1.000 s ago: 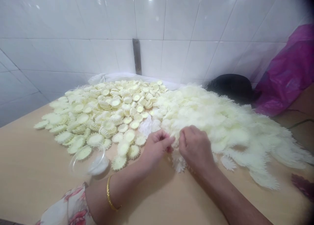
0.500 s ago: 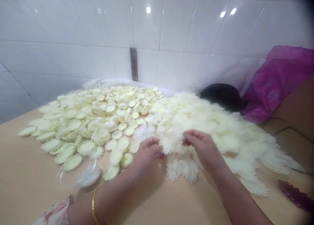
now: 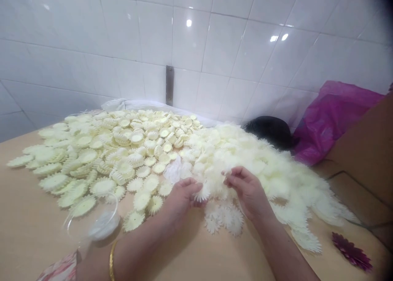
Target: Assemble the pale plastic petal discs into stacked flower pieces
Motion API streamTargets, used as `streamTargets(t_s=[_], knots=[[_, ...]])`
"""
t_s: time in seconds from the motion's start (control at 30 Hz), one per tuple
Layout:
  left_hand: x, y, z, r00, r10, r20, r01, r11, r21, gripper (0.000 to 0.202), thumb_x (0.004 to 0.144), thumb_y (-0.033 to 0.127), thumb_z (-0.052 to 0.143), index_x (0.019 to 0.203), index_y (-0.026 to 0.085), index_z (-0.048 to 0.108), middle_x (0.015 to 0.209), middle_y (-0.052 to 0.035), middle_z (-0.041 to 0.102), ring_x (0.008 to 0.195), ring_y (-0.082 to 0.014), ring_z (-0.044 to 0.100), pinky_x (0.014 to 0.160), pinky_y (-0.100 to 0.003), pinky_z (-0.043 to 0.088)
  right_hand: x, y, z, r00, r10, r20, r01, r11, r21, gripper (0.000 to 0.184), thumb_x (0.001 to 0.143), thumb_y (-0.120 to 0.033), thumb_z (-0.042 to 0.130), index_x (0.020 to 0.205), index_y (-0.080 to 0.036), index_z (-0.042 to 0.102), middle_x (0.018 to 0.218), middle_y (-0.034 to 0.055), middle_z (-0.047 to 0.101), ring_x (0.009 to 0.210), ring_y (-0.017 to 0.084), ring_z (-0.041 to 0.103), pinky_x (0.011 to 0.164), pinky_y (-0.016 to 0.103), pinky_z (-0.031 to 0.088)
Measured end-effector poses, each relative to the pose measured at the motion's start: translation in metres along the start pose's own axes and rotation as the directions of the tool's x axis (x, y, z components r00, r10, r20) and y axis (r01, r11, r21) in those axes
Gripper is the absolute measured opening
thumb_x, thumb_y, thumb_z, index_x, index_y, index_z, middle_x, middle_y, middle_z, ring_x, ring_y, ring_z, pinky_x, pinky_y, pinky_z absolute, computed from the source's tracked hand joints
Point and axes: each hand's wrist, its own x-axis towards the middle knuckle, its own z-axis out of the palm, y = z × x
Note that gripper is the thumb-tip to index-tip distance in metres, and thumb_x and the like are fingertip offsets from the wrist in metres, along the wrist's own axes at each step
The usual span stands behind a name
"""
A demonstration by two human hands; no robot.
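My left hand is closed, pinching a pale flower cutout with a fringed, petal-like edge. To its right my right hand is pinched at the fingertips, beside the heap of sheer whitish flower cutouts; what its fingers hold, if anything, is too blurred to make out. A few thin white flower cutouts lie on the table between the two wrists. Left of my hands spreads a large pile of pale yellow, layered flower discs.
A clear round container with white contents stands at the front left of the table. A dark red flower lies at the right. Behind are a black object, a magenta plastic bag and a tiled wall.
My hands have drawn slightly apart, and the flower cutout in my left hand shows more separately from the heap. The camera view has tilted and shifted a little.
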Motion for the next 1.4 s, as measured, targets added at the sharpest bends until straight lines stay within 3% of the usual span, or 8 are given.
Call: streamTargets(t_s=[0.2, 0.3, 0.4, 0.5, 0.63, 0.8, 1.07, 1.4], knots=[[-0.003, 0.001, 0.004, 0.999, -0.025, -0.048, 0.025, 1.0, 0.002, 0.015, 0.066, 0.019, 0.063, 0.059, 0.016, 0.049, 0.055, 0.0017, 0.052, 0.049, -0.0105, 0.054, 0.055, -0.025, 0.043, 0.004, 0.005, -0.006, 0.996, 0.069, 0.06, -0.075, 0.992, 0.106, 0.019, 0.066, -0.031, 0.066, 0.068, -0.018, 0.052, 0.064, -0.0002, 0.059, 0.055, 0.009, 0.048, 0.057, 0.024, 0.039], [-0.001, 0.0, 0.002, 0.999, -0.014, -0.046, 0.014, 1.0, 0.013, 0.019, 0.065, 0.022, 0.065, 0.059, 0.016, 0.048, 0.054, 0.0021, 0.049, 0.048, -0.0102, 0.053, 0.054, -0.025, 0.042, 0.002, 0.004, -0.005, 0.996, -0.052, -0.07, 0.039, 0.983, -0.182, 0.021, 0.07, -0.036, 0.063, 0.076, -0.018, 0.054, 0.063, -0.0012, 0.055, 0.055, 0.01, 0.049, 0.056, 0.025, 0.041], [0.003, -0.004, -0.002, 0.999, 0.008, -0.036, -0.006, 0.999, 0.037, 0.019, 0.064, 0.022, 0.067, 0.06, 0.016, 0.05, 0.053, 0.0025, 0.048, 0.048, -0.0097, 0.051, 0.055, -0.026, 0.043, -0.004, 0.001, -0.001, 0.946, -0.264, -0.191, 0.131, 0.846, -0.517, 0.03, 0.073, -0.039, 0.059, 0.094, -0.019, 0.053, 0.073, 0.0004, 0.055, 0.058, 0.012, 0.051, 0.053, 0.025, 0.041], [0.005, -0.006, -0.004, 0.999, 0.045, -0.02, -0.044, 0.998, 0.053, 0.016, 0.063, 0.021, 0.068, 0.062, 0.015, 0.052, 0.055, 0.0017, 0.049, 0.049, -0.0092, 0.05, 0.056, -0.027, 0.043, -0.01, -0.003, 0.004, 0.931, -0.341, -0.129, 0.188, 0.753, -0.63, 0.023, 0.077, -0.04, 0.054, 0.083, -0.018, 0.057, 0.071, 0.0015, 0.054, 0.059, 0.013, 0.05, 0.053, 0.025, 0.04], [0.004, -0.006, -0.002, 0.995, 0.095, -0.032, -0.093, 0.994, 0.063, 0.015, 0.065, 0.021, 0.066, 0.062, 0.015, 0.053, 0.053, 0.0029, 0.047, 0.047, -0.0072, 0.045, 0.054, -0.025, 0.041, -0.017, -0.005, 0.013, 0.984, -0.151, 0.099, 0.18, 0.79, -0.586, 0.028, 0.078, -0.044, 0.052, 0.071, -0.018, 0.058, 0.058, -0.0005, 0.051, 0.055, 0.013, 0.046, 0.05, 0.024, 0.038], [0.002, -0.006, -0.003, 0.978, 0.209, 0.018, -0.208, 0.957, 0.204, 0.013, 0.067, 0.025, 0.065, 0.067, 0.015, 0.057, 0.058, 0.0018, 0.05, 0.054, -0.0081, 0.048, 0.056, -0.023, 0.04, -0.023, -0.001, 0.022, 0.947, 0.077, 0.311, 0.06, 0.911, -0.409, 0.025, 0.075, -0.041, 0.057, 0.068, -0.017, 0.057, 0.062, -0.0014, 0.05, 0.061, 0.013, 0.046, 0.057, 0.024, 0.038], [-0.001, -0.006, -0.004, 0.965, 0.256, 0.06, -0.263, 0.921, 0.286, 0.014, 0.073, 0.029, 0.059, 0.078, 0.017, 0.054, 0.067, 0.0023, 0.052, 0.057, -0.0096, 0.052, 0.06, -0.026, 0.042, -0.023, 0.0, 0.023, 0.964, 0.073, 0.254, -0.012, 0.972, -0.235, 0.026, 0.072, -0.036, 0.059, 0.056, -0.017, 0.051, 0.055, -0.0034, 0.044, 0.057, 0.01, 0.04, 0.057, 0.024, 0.034], [-0.005, -0.003, -0.003, 0.927, 0.355, 0.119, -0.369, 0.813, 0.45, 0.019, 0.078, 0.033, 0.054, 0.073, 0.015, 0.058, 0.066, -0.0004, 0.054, 0.066, -0.0107, 0.052, 0.067, -0.025, 0.041, -0.022, -0.003, 0.02, 0.991, 0.04, 0.129, -0.003, 0.962, -0.272, 0.032, 0.062, -0.037, 0.069, 0.052, -0.018, 0.046, 0.049, -0.0062, 0.038, 0.05, 0.008, 0.031, 0.048, 0.023, 0.027]])
